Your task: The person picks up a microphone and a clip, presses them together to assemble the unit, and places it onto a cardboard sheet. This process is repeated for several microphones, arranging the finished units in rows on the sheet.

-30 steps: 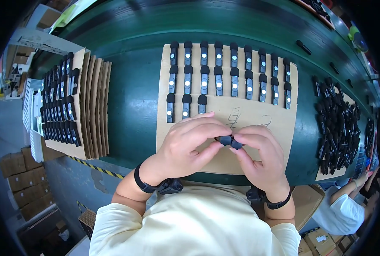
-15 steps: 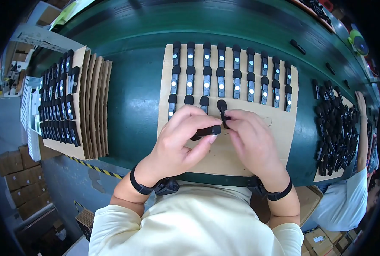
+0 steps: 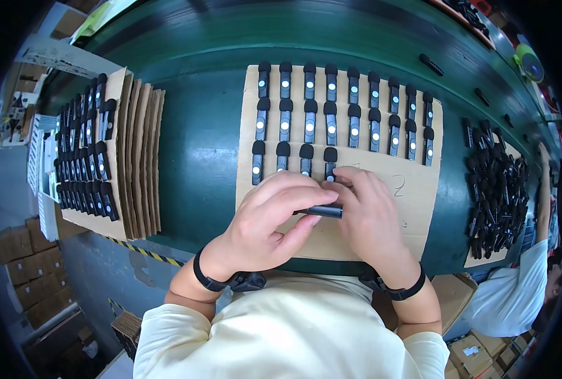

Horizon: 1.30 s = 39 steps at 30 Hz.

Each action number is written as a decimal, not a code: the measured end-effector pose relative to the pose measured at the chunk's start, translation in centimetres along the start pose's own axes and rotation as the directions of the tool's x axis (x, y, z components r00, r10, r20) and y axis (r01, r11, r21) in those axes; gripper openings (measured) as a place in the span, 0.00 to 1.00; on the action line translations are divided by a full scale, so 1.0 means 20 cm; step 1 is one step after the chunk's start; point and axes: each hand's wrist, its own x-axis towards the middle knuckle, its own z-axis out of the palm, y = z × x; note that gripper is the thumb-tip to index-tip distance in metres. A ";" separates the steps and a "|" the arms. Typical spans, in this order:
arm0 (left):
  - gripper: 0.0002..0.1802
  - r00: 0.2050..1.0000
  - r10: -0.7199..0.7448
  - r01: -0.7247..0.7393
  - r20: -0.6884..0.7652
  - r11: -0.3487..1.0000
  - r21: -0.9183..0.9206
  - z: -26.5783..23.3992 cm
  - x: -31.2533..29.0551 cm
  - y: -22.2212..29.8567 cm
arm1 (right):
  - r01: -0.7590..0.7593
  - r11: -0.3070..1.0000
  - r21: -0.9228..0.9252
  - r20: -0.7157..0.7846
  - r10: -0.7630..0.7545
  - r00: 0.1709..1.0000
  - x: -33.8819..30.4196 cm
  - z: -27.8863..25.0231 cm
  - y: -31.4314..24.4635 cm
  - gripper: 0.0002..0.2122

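Far left, stacked brown cardboard boxes (image 3: 31, 260) hide their contents, and beside the green worktop (image 3: 199, 145) a stack of brown corrugated cardboard sheets (image 3: 143, 158) bears rows of black foam-topped devices (image 3: 94, 161). The left hand (image 3: 269, 218) grips a slim black device (image 3: 324, 211) above a flat brown cardboard sheet (image 3: 416, 203) carrying rows of nine, nine and four, while the right hand (image 3: 372, 211) touches the third row's rightmost black foam-capped device (image 3: 330, 156), whether pinching it I cannot tell. Rightward, a jumbled heap of black devices (image 3: 498, 189) covers another cardboard sheet (image 3: 488, 259).
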 end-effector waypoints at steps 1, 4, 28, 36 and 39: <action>0.20 1.000 0.006 -0.006 -0.002 1.000 -0.018 0.00 0.00 0.00 | 0.001 1.000 0.001 0.001 -0.001 1.000 0.00 -0.02 0.00 0.14; 0.19 1.000 0.023 -0.023 -0.005 0.998 -0.060 0.01 0.00 0.00 | -0.009 0.904 0.428 -0.105 0.060 0.993 -0.01 -0.10 0.01 0.14; 0.17 0.999 -0.046 0.048 0.011 0.966 -0.253 0.05 0.00 0.01 | 0.039 0.607 0.794 -0.176 0.167 0.970 -0.06 -0.11 -0.04 0.13; 0.19 0.986 -0.129 0.119 -0.104 0.988 -0.093 -0.04 0.01 -0.02 | -0.003 0.902 0.433 -0.169 0.084 0.982 -0.04 -0.17 0.06 0.12; 0.19 0.977 -0.154 0.142 -0.147 0.985 -0.095 -0.10 -0.02 -0.06 | 0.016 0.978 0.207 -0.131 0.012 0.991 -0.04 -0.13 0.12 0.13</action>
